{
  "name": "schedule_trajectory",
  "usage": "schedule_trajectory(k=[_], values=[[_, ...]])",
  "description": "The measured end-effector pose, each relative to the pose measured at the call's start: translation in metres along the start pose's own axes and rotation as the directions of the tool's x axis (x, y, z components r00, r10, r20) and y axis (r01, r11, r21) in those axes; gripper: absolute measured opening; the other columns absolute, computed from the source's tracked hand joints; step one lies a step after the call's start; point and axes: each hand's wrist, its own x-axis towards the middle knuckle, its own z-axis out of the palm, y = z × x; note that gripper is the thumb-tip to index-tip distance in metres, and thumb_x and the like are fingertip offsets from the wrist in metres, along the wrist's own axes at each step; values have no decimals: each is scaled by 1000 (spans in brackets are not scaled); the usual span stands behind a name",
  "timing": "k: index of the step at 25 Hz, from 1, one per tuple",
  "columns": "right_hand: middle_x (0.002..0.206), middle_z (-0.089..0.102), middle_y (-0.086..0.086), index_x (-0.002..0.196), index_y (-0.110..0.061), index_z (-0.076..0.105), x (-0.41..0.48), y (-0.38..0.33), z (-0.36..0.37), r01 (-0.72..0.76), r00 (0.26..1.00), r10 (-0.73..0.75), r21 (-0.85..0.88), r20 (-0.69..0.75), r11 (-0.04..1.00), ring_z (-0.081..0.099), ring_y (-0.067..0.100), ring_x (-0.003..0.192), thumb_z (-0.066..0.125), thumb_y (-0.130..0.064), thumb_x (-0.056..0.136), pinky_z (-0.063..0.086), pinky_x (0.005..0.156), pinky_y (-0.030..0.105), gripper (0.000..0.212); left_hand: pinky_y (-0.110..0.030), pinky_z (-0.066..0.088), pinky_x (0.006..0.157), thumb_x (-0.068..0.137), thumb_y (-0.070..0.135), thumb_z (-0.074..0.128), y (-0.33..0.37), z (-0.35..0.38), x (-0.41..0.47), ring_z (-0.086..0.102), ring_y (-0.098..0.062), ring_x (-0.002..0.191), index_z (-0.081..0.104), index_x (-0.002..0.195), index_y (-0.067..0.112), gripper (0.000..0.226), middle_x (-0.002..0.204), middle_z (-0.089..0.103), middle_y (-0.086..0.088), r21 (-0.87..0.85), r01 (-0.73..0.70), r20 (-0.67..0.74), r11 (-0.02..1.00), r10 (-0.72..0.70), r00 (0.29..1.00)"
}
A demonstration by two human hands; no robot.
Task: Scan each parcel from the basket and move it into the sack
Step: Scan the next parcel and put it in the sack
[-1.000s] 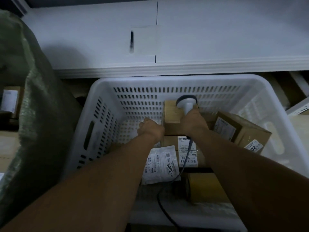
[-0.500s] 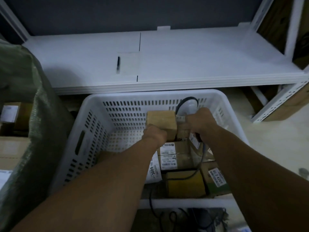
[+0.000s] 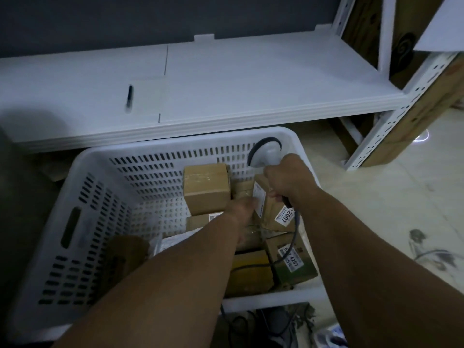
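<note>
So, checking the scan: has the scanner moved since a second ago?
Yes. The scanner, in the right hand, went right along the far wall of the basket, from its middle to the right corner.

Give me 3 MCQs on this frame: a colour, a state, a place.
1. The perforated basket is: A white, B blue, C red.
2. The right hand is: A hanging empty, B gripping the barcode scanner, C an empty fist.
3. The black pen lies: A in the basket, B on the white shelf, C in the right hand.
Answers: 1 A, rim and walls show white; 2 B, fingers wrap the scanner's handle; 3 B, it rests on the shelf beyond the basket.
</note>
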Motion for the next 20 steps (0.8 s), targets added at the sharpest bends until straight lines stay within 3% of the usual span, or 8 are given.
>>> schedule_trajectory(k=[2,5,7,10,12,14,17,20], values=[[76,69,15,91,-9,60,5,4,-8,13,1000,-13,-1,8,1000,74,34,69,60,-25,93,64,67,49,16,-35,53,73,97,50,62,1,15,2,61,-28,90,66,119,12,44,112,66,-14,-72,45,54,996,-41,998],[88,70,15,88,-14,57,9,17,-12,14,1000,-14,8,-2,1000,73,37,83,62,-23,92,62,78,54,12,-48,58,89,68,68,73,-4,38,26,71,-35,105,68,128,18,78,117,74,-13,-101,115,105,988,-104,989],[93,70,15,98,-11,58,11,23,-12,-8,1000,8,24,-8,1000,72,38,88,63,-24,90,62,81,54,16,-52,56,94,78,67,69,-3,50,40,73,-34,104,72,122,15,68,113,76,-12,-86,68,81,994,-62,995],[89,67,14,96,-12,57,12,24,-8,-36,999,36,19,6,999,71,39,92,63,-23,88,61,84,54,15,-20,50,74,105,44,51,10,51,1,60,-16,75,60,86,5,44,84,64,-8,-14,-38,123,999,39,992],[86,66,13,100,-10,58,15,26,-6,-50,999,50,13,3,999,71,39,90,61,-22,87,61,83,52,17,-23,41,62,110,29,41,14,58,13,51,-14,62,48,78,11,37,76,54,-7,8,-38,105,999,36,994],[86,65,13,105,-9,59,17,27,-4,-51,999,51,7,-6,999,71,38,89,60,-22,88,61,82,50,21,-32,47,60,106,34,50,18,62,12,62,-18,47,53,79,11,36,61,65,-8,-54,34,81,998,-29,996],[79,62,10,102,-7,60,18,23,-1,-27,1000,28,31,-12,999,67,36,79,62,-24,89,57,72,43,21,-27,52,44,98,51,57,11,51,3,66,-23,61,64,92,11,40,70,70,-8,-153,93,101,984,-78,992],[74,61,10,97,-7,62,13,13,-1,-37,999,37,121,5,992,63,32,70,65,-22,79,52,64,40,23,-27,54,43,98,53,54,9,30,-19,65,-24,62,63,86,13,42,56,69,-7,-135,102,104,986,-89,991]])
